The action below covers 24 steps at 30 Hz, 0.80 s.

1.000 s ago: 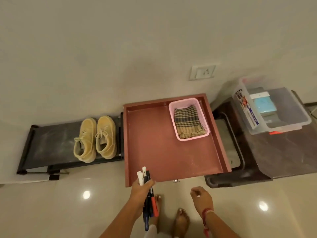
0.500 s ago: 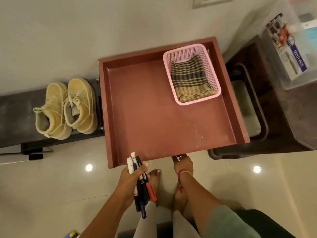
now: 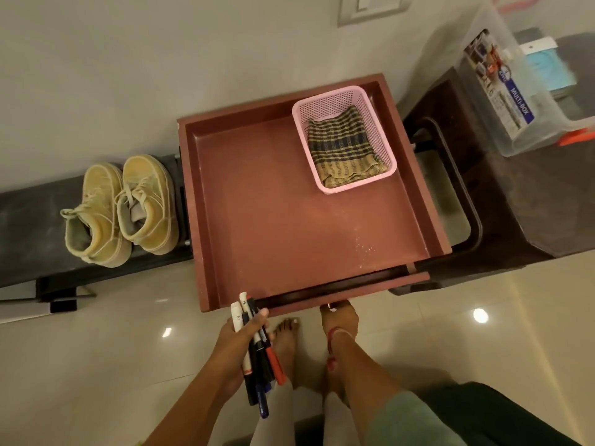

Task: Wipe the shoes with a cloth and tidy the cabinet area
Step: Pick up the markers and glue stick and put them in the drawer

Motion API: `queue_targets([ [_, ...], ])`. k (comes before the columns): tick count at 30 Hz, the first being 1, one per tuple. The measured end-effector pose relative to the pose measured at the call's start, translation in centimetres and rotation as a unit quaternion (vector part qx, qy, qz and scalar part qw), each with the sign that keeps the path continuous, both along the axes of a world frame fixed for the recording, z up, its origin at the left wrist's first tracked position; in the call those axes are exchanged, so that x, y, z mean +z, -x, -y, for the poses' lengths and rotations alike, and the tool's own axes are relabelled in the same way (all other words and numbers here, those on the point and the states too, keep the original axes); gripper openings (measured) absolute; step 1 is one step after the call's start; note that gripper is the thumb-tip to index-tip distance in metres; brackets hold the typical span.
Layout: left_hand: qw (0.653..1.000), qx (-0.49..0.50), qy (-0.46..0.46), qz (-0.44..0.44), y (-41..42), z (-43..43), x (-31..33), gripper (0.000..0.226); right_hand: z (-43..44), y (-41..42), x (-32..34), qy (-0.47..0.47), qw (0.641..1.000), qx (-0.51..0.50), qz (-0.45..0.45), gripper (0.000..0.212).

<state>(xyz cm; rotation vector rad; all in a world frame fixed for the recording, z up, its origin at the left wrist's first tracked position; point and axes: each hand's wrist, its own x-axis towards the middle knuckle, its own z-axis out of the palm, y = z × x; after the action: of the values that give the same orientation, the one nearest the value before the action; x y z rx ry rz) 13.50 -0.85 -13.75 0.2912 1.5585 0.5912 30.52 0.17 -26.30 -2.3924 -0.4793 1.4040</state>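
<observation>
Tidying seems underway: the left hand [image 3: 240, 339] grips a marker bundle [image 3: 259, 355] at lower centre, the right hand [image 3: 341, 318] is at the drawer [image 3: 273, 220] front with its grip hidden, and next the markers probably go beside the basketed cloth [image 3: 346, 149], with the shoes [image 3: 109, 201] waiting at left.

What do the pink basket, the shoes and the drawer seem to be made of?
Pink basket: plastic, likely; moulded mesh of small holes. Shoes: yellowish canvas or suede, matte; I cannot tell which. Drawer: probably painted or laminated wood, smooth reddish-brown surface, thick straight walls.
</observation>
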Motion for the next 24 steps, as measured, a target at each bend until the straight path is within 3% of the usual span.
queue_targets([
  [4, 0.999, 0.021, -0.007, 0.024, -0.6, 0.1, -0.7, 0.011, 4.7, -1.1, 1.0, -0.019, 0.995, -0.085, -0.049, 0.014],
  [7, 0.998, 0.036, 0.018, 0.048, -1.6, 0.5, -0.8, 0.008, 7.2, -3.7, 5.2, -0.093, 0.989, -0.067, 0.099, 0.018],
  [8, 0.997, 0.038, 0.031, 0.055, -2.0, 0.6, -0.8, 0.008, 7.5, -4.7, 6.6, -0.129, 0.981, -0.017, 0.141, 0.023],
  [10, 0.995, 0.03, 0.058, 0.073, -2.7, 0.9, -0.7, 0.007, 7.2, -6.4, 7.9, -0.16, 0.947, 0.195, 0.198, 0.035],
  [12, 0.993, 0.017, 0.072, 0.092, -3.6, 0.9, -0.6, 0.006, 6.1, -8.2, 7.5, -0.081, 0.877, 0.421, 0.217, 0.038],
  [13, 0.992, 0.013, 0.073, 0.101, -4.0, 0.9, -0.5, 0.008, 5.8, -9.1, 7.0, -0.039, 0.847, 0.485, 0.214, 0.037],
  [16, 0.991, -0.012, 0.078, 0.112, -5.3, 0.5, -0.6, 0.016, 5.6, -10.4, 7.2, 0.016, 0.792, 0.567, 0.224, 0.031],
  [18, 0.989, -0.038, 0.095, 0.104, -6.2, 0.4, -0.8, 0.017, 6.0, -10.3, 7.5, 0.033, 0.784, 0.576, 0.231, 0.029],
  [20, 0.989, -0.055, 0.1, 0.098, -6.9, 0.4, -1.2, 0.013, 5.3, -9.8, 7.9, 0.041, 0.81, 0.542, 0.221, 0.028],
  [21, 0.989, -0.061, 0.099, 0.095, -7.4, 0.3, -1.4, 0.011, 4.8, -9.5, 8.2, 0.019, 0.854, 0.486, 0.185, 0.03],
  [23, 0.99, -0.066, 0.091, 0.086, -8.2, 0.1, -2.1, 0.01, 4.0, -8.5, 9.3, -0.05, 0.951, 0.304, 0.0, 0.027],
  [24, 0.991, -0.063, 0.086, 0.085, -8.6, 0.1, -2.4, 0.012, 3.7, -7.7, 9.9, -0.075, 0.965, 0.229, -0.102, 0.022],
])
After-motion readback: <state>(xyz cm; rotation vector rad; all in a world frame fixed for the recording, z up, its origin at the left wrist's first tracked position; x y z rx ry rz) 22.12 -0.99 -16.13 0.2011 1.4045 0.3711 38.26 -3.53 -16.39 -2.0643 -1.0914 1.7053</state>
